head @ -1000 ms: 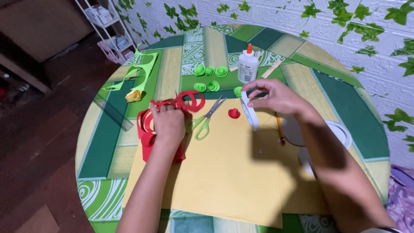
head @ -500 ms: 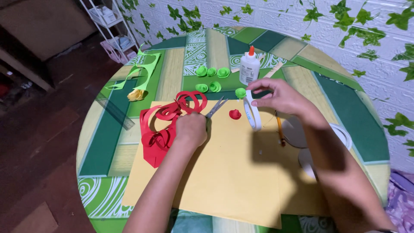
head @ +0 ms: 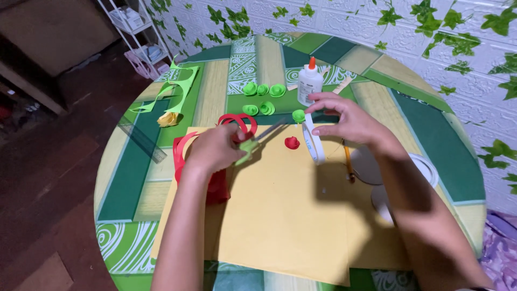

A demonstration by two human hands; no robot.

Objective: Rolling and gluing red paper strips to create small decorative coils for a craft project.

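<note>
Green-handled scissors (head: 257, 141) gripped by left hand (head: 215, 150); right hand (head: 342, 119) fingers pinch white tape ring (head: 313, 142).

Yellow sheet (head: 280, 215) on green-striped, swirl-patterned worktop (head: 134, 178); red paper (head: 215, 186) at its left edge, green rolls (head: 264, 97) beyond; scissors (head: 253, 141) perhaps green-handled.

I count six green paper rolls (head: 264, 99) and one red paper roll (head: 292, 143). I see one glue bottle (head: 309, 83), one pair of scissors (head: 257, 139), one roll of tape (head: 313, 141), one pencil (head: 348, 161) and one big yellow sheet (head: 285, 215).
</note>
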